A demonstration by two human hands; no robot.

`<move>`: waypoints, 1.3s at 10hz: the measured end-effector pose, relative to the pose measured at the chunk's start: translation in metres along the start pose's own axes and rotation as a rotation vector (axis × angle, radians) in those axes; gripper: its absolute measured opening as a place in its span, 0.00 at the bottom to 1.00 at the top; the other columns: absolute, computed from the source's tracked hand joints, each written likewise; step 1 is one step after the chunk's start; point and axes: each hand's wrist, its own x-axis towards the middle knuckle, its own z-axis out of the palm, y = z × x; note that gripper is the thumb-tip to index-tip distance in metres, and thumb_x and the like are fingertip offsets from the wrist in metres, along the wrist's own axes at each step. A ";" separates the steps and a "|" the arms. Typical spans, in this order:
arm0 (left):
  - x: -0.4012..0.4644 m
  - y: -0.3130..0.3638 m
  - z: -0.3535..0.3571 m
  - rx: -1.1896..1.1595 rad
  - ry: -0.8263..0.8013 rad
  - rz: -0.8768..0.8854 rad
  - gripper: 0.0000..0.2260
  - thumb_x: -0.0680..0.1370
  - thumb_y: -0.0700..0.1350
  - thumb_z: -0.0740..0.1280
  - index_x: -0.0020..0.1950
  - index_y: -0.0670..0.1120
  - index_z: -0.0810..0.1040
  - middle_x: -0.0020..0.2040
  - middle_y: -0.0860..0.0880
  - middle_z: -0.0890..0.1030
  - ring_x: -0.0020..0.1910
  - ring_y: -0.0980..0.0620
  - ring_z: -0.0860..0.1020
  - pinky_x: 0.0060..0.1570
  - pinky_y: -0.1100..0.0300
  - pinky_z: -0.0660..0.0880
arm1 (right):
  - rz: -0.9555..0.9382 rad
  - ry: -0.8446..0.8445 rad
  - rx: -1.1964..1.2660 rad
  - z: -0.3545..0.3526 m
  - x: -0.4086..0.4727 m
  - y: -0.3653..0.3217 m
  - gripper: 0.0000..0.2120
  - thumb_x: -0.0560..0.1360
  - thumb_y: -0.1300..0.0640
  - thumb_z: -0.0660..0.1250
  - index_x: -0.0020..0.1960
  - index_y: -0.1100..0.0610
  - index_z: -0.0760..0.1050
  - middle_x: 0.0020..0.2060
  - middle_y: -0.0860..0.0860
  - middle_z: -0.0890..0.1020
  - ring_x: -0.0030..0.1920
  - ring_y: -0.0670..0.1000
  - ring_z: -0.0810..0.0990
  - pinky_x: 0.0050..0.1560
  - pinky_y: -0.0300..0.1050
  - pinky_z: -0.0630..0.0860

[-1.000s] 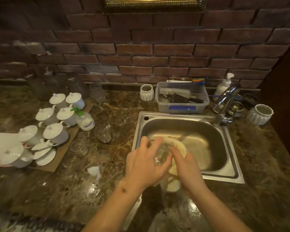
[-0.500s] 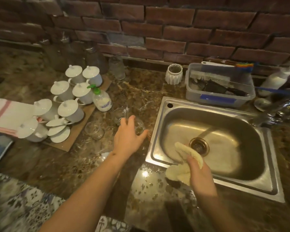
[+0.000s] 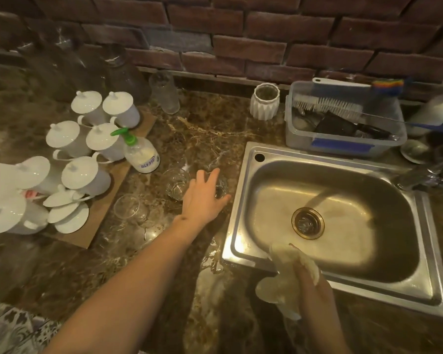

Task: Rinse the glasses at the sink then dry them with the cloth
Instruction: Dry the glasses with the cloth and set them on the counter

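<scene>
A small clear glass (image 3: 221, 188) stands on the marble counter just left of the steel sink (image 3: 241, 208). My left hand (image 3: 202, 198) hovers over it with fingers spread and the thumb beside it; whether it touches the glass is unclear. Two more small glasses stand close by, one (image 3: 177, 183) left of my hand and one (image 3: 129, 208) nearer the tray. My right hand (image 3: 311, 284) grips a pale crumpled cloth (image 3: 281, 274) over the sink's front rim.
White lidded cups (image 3: 87, 175) crowd a brown board at the left, with a soap bottle (image 3: 141, 154) beside them. A tall glass (image 3: 164, 94) and white ribbed holder (image 3: 264, 102) stand near the brick wall. A plastic tub (image 3: 343, 143) of brushes sits behind the sink; the tap (image 3: 420, 176) is at right.
A second ago both hands held the glass in the cloth over the sink. My left hand has since carried the glass left onto the counter, while my right hand kept the cloth.
</scene>
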 end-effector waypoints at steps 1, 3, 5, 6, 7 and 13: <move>0.006 0.002 0.000 0.001 -0.020 0.004 0.35 0.79 0.61 0.70 0.81 0.53 0.60 0.70 0.44 0.68 0.66 0.39 0.73 0.58 0.45 0.77 | 0.076 0.036 -0.040 0.002 0.015 0.008 0.12 0.82 0.52 0.66 0.62 0.56 0.79 0.53 0.55 0.82 0.55 0.58 0.80 0.58 0.55 0.74; 0.014 0.003 0.001 0.045 -0.051 0.038 0.37 0.78 0.63 0.69 0.82 0.55 0.59 0.71 0.44 0.67 0.66 0.39 0.73 0.57 0.45 0.79 | 0.049 0.030 0.006 0.007 0.012 0.008 0.05 0.82 0.54 0.65 0.49 0.53 0.78 0.42 0.50 0.84 0.42 0.49 0.82 0.43 0.46 0.76; 0.004 -0.005 -0.036 -0.015 0.291 0.010 0.36 0.78 0.70 0.61 0.81 0.52 0.61 0.64 0.41 0.73 0.58 0.41 0.75 0.56 0.45 0.77 | 0.056 0.046 0.053 0.010 0.013 0.004 0.14 0.83 0.51 0.64 0.64 0.56 0.78 0.57 0.56 0.81 0.56 0.57 0.78 0.58 0.51 0.72; 0.008 -0.041 -0.054 -0.001 0.357 -0.091 0.35 0.77 0.62 0.69 0.79 0.48 0.64 0.67 0.38 0.72 0.65 0.37 0.72 0.65 0.42 0.73 | 0.087 0.044 0.050 0.011 0.013 0.005 0.17 0.83 0.52 0.61 0.69 0.56 0.75 0.59 0.55 0.79 0.59 0.56 0.76 0.60 0.50 0.70; 0.014 -0.078 -0.051 -0.105 0.094 -0.238 0.46 0.72 0.64 0.76 0.82 0.49 0.58 0.78 0.38 0.63 0.77 0.35 0.63 0.74 0.38 0.67 | 0.090 0.050 0.049 0.016 0.010 -0.002 0.18 0.83 0.51 0.61 0.70 0.55 0.74 0.57 0.52 0.77 0.57 0.54 0.74 0.58 0.50 0.68; -0.048 -0.065 -0.009 -0.812 0.454 -0.359 0.39 0.67 0.48 0.84 0.72 0.49 0.68 0.66 0.47 0.76 0.65 0.48 0.76 0.65 0.62 0.69 | 0.126 0.122 0.022 0.010 -0.019 0.021 0.21 0.78 0.39 0.66 0.67 0.47 0.78 0.59 0.53 0.84 0.59 0.56 0.81 0.67 0.61 0.74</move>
